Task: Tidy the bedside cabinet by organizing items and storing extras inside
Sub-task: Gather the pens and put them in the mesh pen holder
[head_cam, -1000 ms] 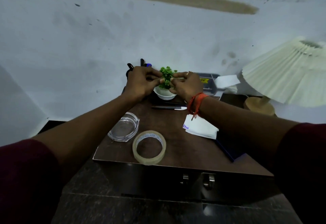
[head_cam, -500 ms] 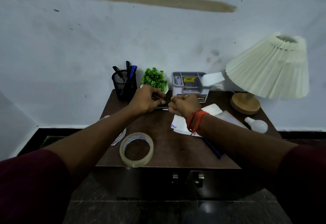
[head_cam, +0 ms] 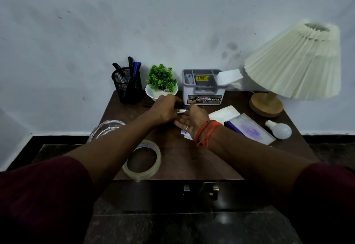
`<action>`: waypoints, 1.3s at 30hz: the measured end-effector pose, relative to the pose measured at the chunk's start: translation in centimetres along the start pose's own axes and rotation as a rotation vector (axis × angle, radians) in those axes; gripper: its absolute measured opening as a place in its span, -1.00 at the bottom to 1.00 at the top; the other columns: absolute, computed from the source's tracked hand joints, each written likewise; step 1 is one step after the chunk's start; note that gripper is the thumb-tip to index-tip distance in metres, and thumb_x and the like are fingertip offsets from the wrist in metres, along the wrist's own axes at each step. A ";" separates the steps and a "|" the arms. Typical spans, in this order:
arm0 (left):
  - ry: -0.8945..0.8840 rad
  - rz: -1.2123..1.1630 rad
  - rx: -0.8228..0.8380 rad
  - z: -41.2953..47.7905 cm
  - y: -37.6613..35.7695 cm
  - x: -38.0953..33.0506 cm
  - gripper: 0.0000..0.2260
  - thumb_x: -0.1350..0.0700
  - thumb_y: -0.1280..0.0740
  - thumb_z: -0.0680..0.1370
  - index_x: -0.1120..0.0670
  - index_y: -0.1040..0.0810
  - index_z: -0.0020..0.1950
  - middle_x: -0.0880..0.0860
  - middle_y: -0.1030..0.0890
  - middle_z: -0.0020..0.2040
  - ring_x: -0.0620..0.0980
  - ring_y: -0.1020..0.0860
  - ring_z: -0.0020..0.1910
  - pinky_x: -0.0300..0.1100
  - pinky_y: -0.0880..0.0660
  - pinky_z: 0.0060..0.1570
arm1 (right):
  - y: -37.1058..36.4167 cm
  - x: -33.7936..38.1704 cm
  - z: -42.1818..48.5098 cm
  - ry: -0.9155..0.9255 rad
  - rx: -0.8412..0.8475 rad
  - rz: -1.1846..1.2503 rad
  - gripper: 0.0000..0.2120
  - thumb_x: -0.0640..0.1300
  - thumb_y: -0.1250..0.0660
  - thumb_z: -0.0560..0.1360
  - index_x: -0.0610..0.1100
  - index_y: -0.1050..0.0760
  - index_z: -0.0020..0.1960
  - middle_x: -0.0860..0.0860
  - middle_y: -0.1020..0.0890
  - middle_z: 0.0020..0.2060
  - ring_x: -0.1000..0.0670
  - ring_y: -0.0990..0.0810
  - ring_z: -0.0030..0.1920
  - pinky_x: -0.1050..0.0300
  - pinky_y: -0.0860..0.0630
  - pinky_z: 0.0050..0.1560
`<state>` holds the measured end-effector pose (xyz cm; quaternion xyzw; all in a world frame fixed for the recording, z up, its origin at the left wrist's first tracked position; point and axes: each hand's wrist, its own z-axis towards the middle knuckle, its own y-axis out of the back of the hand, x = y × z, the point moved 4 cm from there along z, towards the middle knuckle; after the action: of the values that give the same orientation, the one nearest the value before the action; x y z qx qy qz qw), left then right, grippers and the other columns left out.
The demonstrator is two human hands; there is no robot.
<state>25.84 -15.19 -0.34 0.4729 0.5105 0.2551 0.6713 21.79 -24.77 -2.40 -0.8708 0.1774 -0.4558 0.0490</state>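
Observation:
On the dark wooden bedside cabinet (head_cam: pixel 184 159), my left hand (head_cam: pixel 164 110) curls round a pen (head_cam: pixel 181 111); only its white end sticks out to the right. My right hand (head_cam: pixel 192 119) lies just beside that end, palm turned up and fingers loosely straight, holding nothing that I can see. Behind the hands stand a black mesh pen holder (head_cam: pixel 127 88) with several pens, a small green plant (head_cam: pixel 161 79) in a white pot, and a grey organiser (head_cam: pixel 201 87).
A tape roll (head_cam: pixel 142 160) lies near the front edge and a glass ashtray (head_cam: pixel 104 128) at the left. White papers (head_cam: pixel 223 114), a purple-topped box (head_cam: pixel 249 130), a bulb (head_cam: pixel 278 129) and a pleated lamp (head_cam: pixel 294 61) fill the right side. Drawer handles (head_cam: pixel 199 190) sit below.
Both hands left the plant pot and came down to the pen on the cabinet top. My left hand now holds the pen, and my right hand has opened beside it.

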 end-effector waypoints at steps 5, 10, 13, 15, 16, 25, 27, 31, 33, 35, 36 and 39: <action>0.018 0.022 -0.015 -0.2 -0.5 -0.1 -0.64 0.23 -0.34 0.46 0.11 -0.61 0.25 0.14 -0.66 0.17 0.17 -0.58 0.20 0.00 -0.52 0.16 | 0.0 0.1 0.1 0.000 -0.009 0.044 -0.62 -0.11 -0.04 0.63 -0.25 -0.38 0.36 -0.14 -0.56 -0.23 -0.05 -0.58 -0.26 0.05 -0.53 -0.36; 0.041 0.007 -0.021 -0.2 -0.7 0.3 -0.64 0.19 -0.34 0.47 0.09 -0.60 0.27 0.14 -0.65 0.19 0.15 -0.56 0.23 -0.02 -0.51 0.19 | -0.2 0.0 0.1 -0.011 -0.003 0.072 -0.60 -0.07 -0.04 0.64 -0.27 -0.37 0.36 -0.16 -0.59 -0.15 -0.04 -0.57 -0.26 0.06 -0.55 -0.33; 0.056 -0.027 -0.036 -0.4 -0.5 0.5 -0.62 0.22 -0.37 0.43 0.12 -0.61 0.25 0.13 -0.66 0.17 0.11 -0.58 0.21 -0.04 -0.51 0.19 | -0.3 -0.1 0.4 -0.020 0.022 0.083 -0.60 -0.04 -0.01 0.65 -0.28 -0.38 0.33 -0.18 -0.59 0.07 -0.02 -0.55 -0.26 -0.01 -0.53 -0.08; 0.067 -0.049 -0.052 -0.5 -0.3 0.7 -0.63 0.23 -0.39 0.42 0.13 -0.62 0.22 0.13 -0.67 0.15 0.09 -0.59 0.19 -0.07 -0.52 0.17 | -0.2 -0.2 0.5 -0.025 0.032 0.099 -0.65 -0.06 -0.01 0.65 -0.26 -0.45 0.18 -0.13 -0.59 -0.09 -0.02 -0.55 -0.27 -0.01 -0.51 -0.05; 0.073 -0.060 -0.063 -0.5 -0.2 0.8 -0.64 0.22 -0.40 0.41 0.13 -0.63 0.21 0.13 -0.67 0.14 0.09 -0.59 0.17 -0.08 -0.53 0.15 | -0.1 -0.3 0.4 -0.025 0.035 0.098 -0.67 -0.07 -0.01 0.65 -0.24 -0.47 0.05 -0.11 -0.57 -0.18 -0.02 -0.55 -0.27 0.00 -0.52 -0.07; 0.160 -0.207 -0.163 -1.4 0.0 2.0 -0.70 0.23 -0.43 0.46 0.13 -0.64 0.19 0.08 -0.68 0.12 -0.05 -0.62 0.12 -0.36 -0.42 0.05 | -0.5 -0.3 0.3 -0.038 0.007 0.056 -0.73 -0.20 0.00 0.60 -0.24 -0.44 -0.10 -0.13 -0.54 -0.27 -0.02 -0.55 -0.28 -0.01 -0.56 -0.15; 0.176 -0.221 -0.176 -1.5 0.1 2.2 -0.69 0.25 -0.42 0.45 0.12 -0.64 0.19 0.08 -0.69 0.10 -0.05 -0.62 0.08 -0.36 -0.42 0.02 | -0.9 -0.5 0.2 -0.033 0.009 0.045 -0.73 -0.23 -0.01 0.58 -0.23 -0.45 -0.14 -0.12 -0.53 -0.28 -0.02 -0.53 -0.29 0.00 -0.56 -0.15; 0.205 -0.239 -0.188 -1.8 0.2 2.7 -0.67 0.28 -0.42 0.42 0.11 -0.65 0.17 0.07 -0.70 0.07 -0.14 -0.60 -0.05 -0.45 -0.38 -0.09 | -1.6 -0.6 0.2 -0.020 -0.001 0.038 -0.76 -0.27 -0.03 0.55 -0.22 -0.46 -0.14 -0.13 -0.54 -0.27 -0.03 -0.54 -0.29 0.06 -0.55 -0.28; 0.229 -0.266 -0.197 -2.0 0.3 2.9 -0.67 0.30 -0.41 0.41 0.11 -0.65 0.16 0.07 -0.70 0.06 -0.17 -0.58 -0.07 -0.47 -0.38 -0.10 | -1.8 -0.4 0.0 0.008 0.024 0.009 -0.75 -0.31 -0.03 0.56 -0.21 -0.41 -0.21 -0.15 -0.52 -0.22 -0.04 -0.53 -0.28 0.00 -0.56 -0.16; 0.243 -0.285 -0.197 -2.1 0.3 3.1 -0.67 0.30 -0.41 0.41 0.11 -0.66 0.16 0.07 -0.70 0.07 -0.14 -0.61 -0.01 -0.45 -0.38 -0.05 | -1.8 -0.2 -0.2 0.036 0.030 -0.045 -0.74 -0.36 -0.04 0.57 -0.20 -0.37 -0.25 -0.19 -0.50 -0.11 -0.08 -0.53 -0.23 -0.07 -0.54 0.00; 0.246 -0.292 -0.198 -2.2 0.3 3.2 -0.67 0.30 -0.41 0.41 0.12 -0.66 0.15 0.08 -0.70 0.07 -0.11 -0.62 0.02 -0.45 -0.38 -0.04 | -1.8 -0.2 -0.2 0.041 0.019 -0.047 -0.76 -0.35 -0.05 0.57 -0.21 -0.39 -0.21 -0.19 -0.51 -0.07 -0.08 -0.54 -0.21 -0.06 -0.55 -0.02; 0.267 -0.321 -0.215 -2.3 0.4 3.3 -0.70 0.28 -0.44 0.41 0.12 -0.67 0.13 0.07 -0.70 0.06 -0.07 -0.64 0.04 -0.42 -0.39 0.01 | -1.9 -0.7 0.0 -0.023 -0.014 0.030 -0.70 -0.20 -0.01 0.59 -0.23 -0.47 0.15 -0.11 -0.56 -0.19 0.01 -0.56 -0.29 0.07 -0.53 -0.24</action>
<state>24.88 -11.41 -1.57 0.2733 0.6335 0.2581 0.6763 21.91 -22.79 -2.49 -0.8736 0.1929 -0.4438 0.0516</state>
